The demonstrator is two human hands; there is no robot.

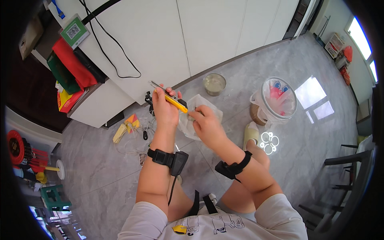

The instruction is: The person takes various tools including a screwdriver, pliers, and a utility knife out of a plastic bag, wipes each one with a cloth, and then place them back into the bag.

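Note:
A yellow snap-off utility knife (176, 102) lies in my left hand (166, 112), its metal blade end pointing up and to the left. A black slider sits near the other end of the knife. Just right of that end is my right hand (208, 127), thumb and fingers bent close together. Whether anything small is between those fingers cannot be made out. Beneath both hands a translucent white plastic bag (214, 112) is spread on the floor, partly hidden by them. A round metal tin (214, 84) stands beyond the bag, near the white cabinet (216, 33).
A lined waste bin (295, 103) stands to the right. Cords and a yellow bundle (120, 133) lie on the tiled floor (99, 168) at left. A black cable (112, 64) hangs down the cabinet. A green stool (55, 196) and dark chair (345, 160) flank me.

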